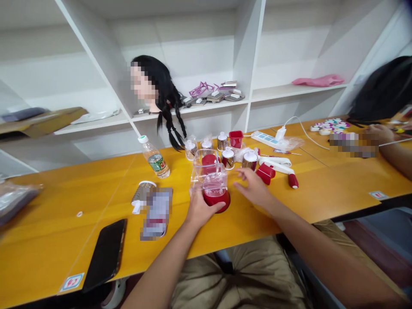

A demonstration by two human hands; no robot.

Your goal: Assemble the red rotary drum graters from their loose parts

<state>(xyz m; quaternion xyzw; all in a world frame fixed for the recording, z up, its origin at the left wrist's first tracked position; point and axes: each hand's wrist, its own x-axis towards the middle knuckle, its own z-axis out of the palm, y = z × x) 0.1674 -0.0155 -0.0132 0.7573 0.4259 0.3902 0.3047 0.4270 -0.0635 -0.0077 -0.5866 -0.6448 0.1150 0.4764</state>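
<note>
A rotary grater body [216, 185] of clear plastic on a round red base stands upright on the table in front of me. My left hand [198, 209] is wrapped round its base from the left, thumb lying along the red front. To the right of it, my right hand [254, 189] hovers with fingers apart and nothing visible in them. Beyond that hand lie a red plastic part [265, 173] and a white crank handle with a red grip [293, 180]. Several metal grater drums [228, 159] with white ends and a red square cup [236, 138] stand behind the body.
On the left are a water bottle [156, 159], a loose grater drum [143, 193], a blurred-out phone-like item [157, 213] and a black phone [106, 251]. A power strip [265, 139] lies at the back. Another person's hand [380, 134] is at the right. Shelves hold a mannequin head [154, 79].
</note>
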